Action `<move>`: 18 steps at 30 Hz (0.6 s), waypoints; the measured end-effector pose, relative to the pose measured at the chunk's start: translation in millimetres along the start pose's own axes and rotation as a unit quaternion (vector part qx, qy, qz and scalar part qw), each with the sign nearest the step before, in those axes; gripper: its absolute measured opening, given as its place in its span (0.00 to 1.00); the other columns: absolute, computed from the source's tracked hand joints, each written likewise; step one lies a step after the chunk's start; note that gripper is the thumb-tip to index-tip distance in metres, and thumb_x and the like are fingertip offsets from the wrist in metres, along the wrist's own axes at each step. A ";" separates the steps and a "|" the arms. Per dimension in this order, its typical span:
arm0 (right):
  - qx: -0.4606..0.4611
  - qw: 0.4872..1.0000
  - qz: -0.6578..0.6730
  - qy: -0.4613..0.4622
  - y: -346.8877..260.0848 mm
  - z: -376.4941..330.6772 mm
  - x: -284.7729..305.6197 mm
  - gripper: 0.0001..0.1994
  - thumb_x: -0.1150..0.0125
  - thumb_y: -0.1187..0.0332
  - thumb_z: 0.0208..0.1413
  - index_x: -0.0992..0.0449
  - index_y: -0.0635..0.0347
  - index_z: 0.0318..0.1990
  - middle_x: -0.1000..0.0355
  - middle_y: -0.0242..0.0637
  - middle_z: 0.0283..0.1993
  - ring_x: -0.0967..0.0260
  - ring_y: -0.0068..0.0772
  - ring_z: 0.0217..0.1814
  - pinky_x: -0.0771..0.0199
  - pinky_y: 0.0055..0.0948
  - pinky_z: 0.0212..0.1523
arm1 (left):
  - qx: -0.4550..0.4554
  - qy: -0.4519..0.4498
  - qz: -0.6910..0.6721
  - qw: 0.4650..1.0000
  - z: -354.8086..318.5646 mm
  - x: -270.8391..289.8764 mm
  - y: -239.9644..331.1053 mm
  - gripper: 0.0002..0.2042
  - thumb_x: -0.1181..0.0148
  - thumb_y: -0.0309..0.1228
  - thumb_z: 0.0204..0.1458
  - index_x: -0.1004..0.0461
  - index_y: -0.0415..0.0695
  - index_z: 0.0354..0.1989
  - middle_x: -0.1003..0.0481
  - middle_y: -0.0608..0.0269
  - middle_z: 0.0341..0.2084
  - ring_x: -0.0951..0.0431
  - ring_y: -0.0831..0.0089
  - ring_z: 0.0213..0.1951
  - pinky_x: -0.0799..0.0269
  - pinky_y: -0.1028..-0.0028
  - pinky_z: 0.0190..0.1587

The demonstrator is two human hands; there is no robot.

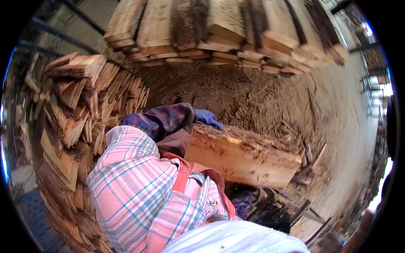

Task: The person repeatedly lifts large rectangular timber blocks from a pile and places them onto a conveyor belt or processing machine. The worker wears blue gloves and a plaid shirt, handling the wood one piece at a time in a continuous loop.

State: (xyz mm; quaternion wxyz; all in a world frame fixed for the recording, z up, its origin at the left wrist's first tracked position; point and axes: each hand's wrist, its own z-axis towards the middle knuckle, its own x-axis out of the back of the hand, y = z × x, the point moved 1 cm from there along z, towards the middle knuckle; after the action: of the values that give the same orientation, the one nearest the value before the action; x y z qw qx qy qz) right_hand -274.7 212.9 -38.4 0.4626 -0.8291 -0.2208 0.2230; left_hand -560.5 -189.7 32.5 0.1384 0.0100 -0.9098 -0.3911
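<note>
In a blue glove, my left hand is closed over the bark-covered upper edge of a thick wooden board. The board is held tilted in front of my body, its pale sawn face toward me and its far end slanting down to the right. Dark plaid covers my left forearm. A patch of similar dark plaid cloth shows below the board, probably my right sleeve. My right hand itself is hidden behind the board and my clothing.
A stack of sawn boards with bark edges lies at the far side. Split and sawn wood pieces are piled high at my left. Sawdust and bark scraps cover the ground between. Dark metal bars stand at the far left.
</note>
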 end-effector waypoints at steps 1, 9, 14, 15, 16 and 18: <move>0.005 0.999 -0.005 -0.047 -11.8 26.7 -33.0 0.20 0.55 0.57 0.59 0.36 0.63 0.52 0.35 0.36 0.50 0.38 0.30 0.47 0.37 0.29 0.50 | 0.042 0.034 -0.021 0.998 -14.1 12.7 -11.3 0.31 0.49 0.57 0.46 0.26 0.37 0.39 0.25 0.55 0.37 0.28 0.66 0.42 0.35 0.67 0.45; 0.154 0.904 0.004 -0.399 -204.5 154.9 -378.8 0.20 0.56 0.58 0.59 0.37 0.64 0.52 0.35 0.37 0.49 0.37 0.31 0.46 0.35 0.29 0.49 | -0.120 0.405 -0.182 0.888 -28.6 111.3 2.1 0.18 0.47 0.43 0.53 0.26 0.40 0.43 0.25 0.61 0.39 0.27 0.72 0.42 0.34 0.72 0.48; 0.302 0.770 -0.045 -0.560 -200.4 91.9 -599.4 0.20 0.56 0.58 0.59 0.37 0.64 0.51 0.35 0.37 0.49 0.37 0.31 0.45 0.34 0.30 0.48 | -0.362 0.454 -0.516 0.630 -97.2 150.2 -56.8 0.15 0.50 0.38 0.55 0.27 0.41 0.44 0.26 0.64 0.39 0.27 0.72 0.41 0.34 0.72 0.50; 0.155 0.815 0.101 -0.550 -155.5 65.6 -622.3 0.21 0.49 0.62 0.55 0.40 0.65 0.53 0.35 0.37 0.45 0.37 0.30 0.44 0.32 0.30 0.43 | -0.364 0.455 -0.587 0.562 -106.5 153.0 -60.6 0.15 0.50 0.38 0.55 0.27 0.41 0.44 0.26 0.65 0.39 0.27 0.72 0.41 0.34 0.72 0.50; 0.165 0.827 0.039 -0.536 -144.9 -7.4 -642.4 0.27 0.35 0.63 0.45 0.42 0.58 0.51 0.36 0.36 0.46 0.38 0.30 0.44 0.33 0.30 0.44 | -0.341 0.486 -0.625 0.506 -117.7 152.6 -76.0 0.15 0.49 0.38 0.55 0.27 0.40 0.44 0.26 0.64 0.39 0.27 0.72 0.41 0.34 0.72 0.50; 0.105 0.834 0.041 -0.541 -66.6 -6.7 -669.3 0.38 0.37 0.68 0.43 0.52 0.63 0.61 0.44 0.46 0.57 0.42 0.36 0.56 0.38 0.30 0.54 | -0.292 0.563 -0.632 0.445 -117.4 143.7 -83.4 0.15 0.47 0.37 0.53 0.28 0.39 0.44 0.26 0.63 0.39 0.28 0.71 0.42 0.35 0.72 0.50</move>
State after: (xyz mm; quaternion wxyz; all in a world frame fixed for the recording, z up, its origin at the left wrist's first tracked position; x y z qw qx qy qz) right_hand -818.9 -143.1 133.2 0.3441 -0.5309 -0.3767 0.6766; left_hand -675.6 -348.9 85.0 0.3299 0.7592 -0.2062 -0.5218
